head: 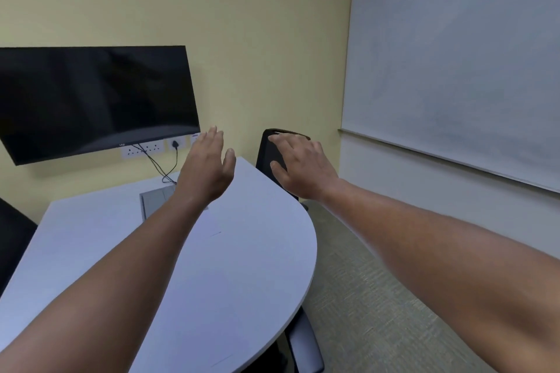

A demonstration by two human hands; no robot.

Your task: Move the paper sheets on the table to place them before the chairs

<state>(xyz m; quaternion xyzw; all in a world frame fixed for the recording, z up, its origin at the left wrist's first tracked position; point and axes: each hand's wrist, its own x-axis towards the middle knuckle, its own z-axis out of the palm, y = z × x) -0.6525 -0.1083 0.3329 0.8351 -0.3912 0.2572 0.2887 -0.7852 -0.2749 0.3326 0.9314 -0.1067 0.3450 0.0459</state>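
Nearest the camera, two bare forearms are stretched forward over a pale table (251,266) with a rounded right edge. A faint sheet of paper (209,230) can be made out lying flat on the table's middle, partly hidden under the left forearm; its outline is hard to tell. Farther on, the left hand (209,163) is held above the table, fingers extended and together, nothing grasped. The right hand (303,166) is spread wide, empty, before a black chair (268,148) at the far right edge. A dark monitor (91,100) is mounted on the far wall.
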